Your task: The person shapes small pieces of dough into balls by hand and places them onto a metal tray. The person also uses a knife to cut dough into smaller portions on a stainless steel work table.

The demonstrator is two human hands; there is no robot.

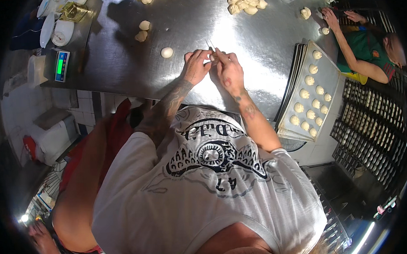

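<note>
My hands meet over the metal table (134,66). In my closed right hand (230,72) is a thin, pointed metal tool that looks like scissors (211,44), its tips pointing away from me. The fingers of my left hand (196,67) are bent around a small piece of dough (212,57), mostly hidden between both hands. A smooth round dough ball (167,52) sits on the table just left of my left hand. Farther off lie two more dough balls (143,31), close together.
At right, a stack of trays (296,85) has rows of shaped dough pieces (309,80) on top. A co-worker's hand (329,19) is beside a dough ball. Dough heaps (246,1) lie at the far edge. A digital scale (61,65) stands left; another person (80,189) is lower left.
</note>
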